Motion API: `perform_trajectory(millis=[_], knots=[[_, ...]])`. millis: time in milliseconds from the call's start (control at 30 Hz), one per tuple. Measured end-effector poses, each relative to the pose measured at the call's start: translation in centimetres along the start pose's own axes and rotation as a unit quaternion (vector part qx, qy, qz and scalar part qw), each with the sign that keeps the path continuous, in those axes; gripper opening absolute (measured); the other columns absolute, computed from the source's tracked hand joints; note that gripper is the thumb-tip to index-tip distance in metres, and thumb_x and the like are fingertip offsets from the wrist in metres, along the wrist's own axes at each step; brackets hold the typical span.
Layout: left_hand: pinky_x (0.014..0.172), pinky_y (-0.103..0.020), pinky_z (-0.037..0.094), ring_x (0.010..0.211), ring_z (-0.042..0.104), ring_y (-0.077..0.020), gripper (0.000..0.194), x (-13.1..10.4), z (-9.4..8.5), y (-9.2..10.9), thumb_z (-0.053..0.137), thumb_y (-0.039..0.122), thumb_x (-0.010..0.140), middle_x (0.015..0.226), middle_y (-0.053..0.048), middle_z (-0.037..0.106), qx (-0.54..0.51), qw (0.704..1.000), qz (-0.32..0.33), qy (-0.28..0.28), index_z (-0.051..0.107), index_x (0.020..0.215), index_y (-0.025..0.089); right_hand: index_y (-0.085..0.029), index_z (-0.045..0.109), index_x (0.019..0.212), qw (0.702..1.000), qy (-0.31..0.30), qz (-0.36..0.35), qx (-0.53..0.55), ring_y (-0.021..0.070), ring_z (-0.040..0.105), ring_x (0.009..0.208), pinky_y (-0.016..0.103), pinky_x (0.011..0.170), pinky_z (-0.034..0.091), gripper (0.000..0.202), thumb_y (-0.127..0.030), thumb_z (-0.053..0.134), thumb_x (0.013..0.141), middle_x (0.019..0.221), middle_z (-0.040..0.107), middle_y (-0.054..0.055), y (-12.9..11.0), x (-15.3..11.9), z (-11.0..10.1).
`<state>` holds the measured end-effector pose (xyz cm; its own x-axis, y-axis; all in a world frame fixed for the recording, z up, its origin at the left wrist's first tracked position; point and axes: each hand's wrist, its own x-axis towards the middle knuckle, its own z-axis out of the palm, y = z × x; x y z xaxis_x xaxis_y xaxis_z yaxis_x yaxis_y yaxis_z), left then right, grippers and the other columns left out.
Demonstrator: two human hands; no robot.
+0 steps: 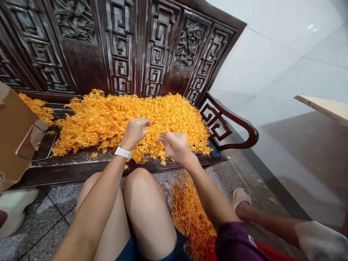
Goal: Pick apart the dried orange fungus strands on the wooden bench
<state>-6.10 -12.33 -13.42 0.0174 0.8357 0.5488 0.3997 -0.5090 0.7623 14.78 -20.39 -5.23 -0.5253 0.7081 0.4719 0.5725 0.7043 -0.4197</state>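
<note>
A wide heap of small orange flower-like pieces (89, 119), many with thin stringy ends, covers the seat of a dark carved wooden bench (81, 165). Over the front of this heap, my left hand (137, 131), with a pale watch (123, 152) on its wrist, is closed in a pinch. My right hand (176, 145) is just to its right and slightly nearer to me, fingers also pinched. The two hands face each other with a small gap between them. Whatever lies between the fingertips is too small to make out.
A cardboard box (17, 134) and a bent metal wire frame (36, 143) are at the left. Orange stringy strands (190, 214) are piled below my right arm. At right are the bench's armrest (252, 136), another person's sandalled foot (241, 198) and a wooden board edge (323, 108).
</note>
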Motion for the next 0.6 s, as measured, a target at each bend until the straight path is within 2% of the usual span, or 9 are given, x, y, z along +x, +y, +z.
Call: perform_trajectory(millis=[67,133,200,233,267,300,400,500,600], knots=[[0.075,-0.033,0.05,0.077,0.07,-0.0228,0.012,1.0,-1.5,-1.6,0.068,0.017,0.082,0.078,-0.008,0.077,-0.008,0.995,-0.044,0.087,0.078,0.076,0.021,-0.028,0.071,0.093,0.993,-0.077,-0.058,0.067,0.0206,0.064,0.077,0.036,0.072,0.048,0.026,-0.027,0.048,0.107,0.081,0.071,0.006,-3.0,-1.5,-2.4],[0.062,-0.028,0.045,0.063,0.06,-0.0158,0.012,1.9,-3.2,-2.3,0.074,0.027,0.085,0.072,-0.005,0.071,-0.094,0.974,-0.094,0.182,0.074,0.075,0.02,-0.028,0.073,0.093,0.966,-0.167,-0.098,0.169,0.0189,0.067,0.077,0.034,0.072,0.051,0.02,-0.031,0.057,0.105,0.083,0.072,0.005,-4.3,-2.1,-4.2],[0.049,-0.025,0.032,0.05,0.042,-0.009,0.022,2.5,-4.8,-1.4,0.076,0.041,0.088,0.072,-0.001,0.066,-0.21,0.938,-0.123,0.246,0.069,0.081,0.021,-0.028,0.075,0.096,0.966,-0.126,-0.065,0.217,0.0206,0.069,0.082,0.035,0.077,0.055,0.025,-0.045,0.058,0.104,0.085,0.072,0.006,-3.0,-1.6,-4.7],[0.045,-0.025,0.024,0.047,0.033,-0.0073,0.027,2.8,-5.6,-0.4,0.077,0.047,0.089,0.072,0.0,0.063,-0.258,0.921,-0.127,0.262,0.067,0.084,0.023,-0.028,0.076,0.102,0.978,-0.052,-0.009,0.201,0.0237,0.071,0.091,0.039,0.085,0.056,0.034,-0.053,0.053,0.105,0.091,0.072,0.008,-1.5,-1.1,-4.4],[0.043,-0.026,0.019,0.046,0.025,-0.0066,0.03,3.0,-6.4,0.8,0.077,0.051,0.089,0.073,0.001,0.06,-0.294,0.909,-0.121,0.269,0.065,0.086,0.024,-0.026,0.076,0.113,0.985,0.046,0.076,0.147,0.0286,0.069,0.104,0.046,0.094,0.055,0.046,-0.059,0.044,0.106,0.1,0.072,0.012,0.5,-0.5,-3.7],[0.043,-0.027,0.016,0.046,0.022,-0.0065,0.031,3.2,-7.1,2.1,0.077,0.053,0.09,0.073,0.002,0.057,-0.318,0.903,-0.105,0.27,0.064,0.088,0.025,-0.024,0.071,0.13,0.981,0.088,0.156,0.077,0.0349,0.063,0.123,0.054,0.104,0.051,0.054,-0.063,0.044,0.105,0.12,0.07,0.017,2.5,-0.1,-2.8],[0.043,-0.028,0.015,0.048,0.022,-0.0062,0.032,4.2,-9.2,6.1,0.073,0.056,0.094,0.076,0.002,0.055,-0.33,0.904,-0.05,0.266,0.063,0.094,0.027,-0.006,0.047,0.157,0.95,0.061,0.294,-0.085,0.0549,0.033,0.151,0.075,0.118,0.03,0.092,-0.074,0.051,0.096,0.161,0.039,0.033,7.2,0.0,0.7],[0.043,-0.026,0.019,0.048,0.029,-0.0046,0.035,6.0,-10.1,8.9,0.065,0.062,0.097,0.079,0.002,0.055,-0.299,0.919,-0.034,0.253,0.064,0.102,0.028,-0.009,0.047,0.158,0.972,-0.002,0.235,-0.012,0.0471,0.041,0.15,0.067,0.122,0.033,0.082,-0.069,0.041,0.102,0.159,0.045,0.029,7.2,-1.4,3.6],[0.044,-0.023,0.022,0.047,0.033,-0.0023,0.039,8.4,-9.1,10.5,0.058,0.064,0.1,0.081,0.003,0.055,-0.311,0.918,-0.031,0.243,0.064,0.111,0.027,-0.024,0.043,0.161,0.979,-0.023,0.145,0.144,0.0346,0.053,0.141,0.058,0.12,0.041,0.07,-0.064,0.048,0.103,0.156,0.053,0.018,4.3,-2.2,5.7]])
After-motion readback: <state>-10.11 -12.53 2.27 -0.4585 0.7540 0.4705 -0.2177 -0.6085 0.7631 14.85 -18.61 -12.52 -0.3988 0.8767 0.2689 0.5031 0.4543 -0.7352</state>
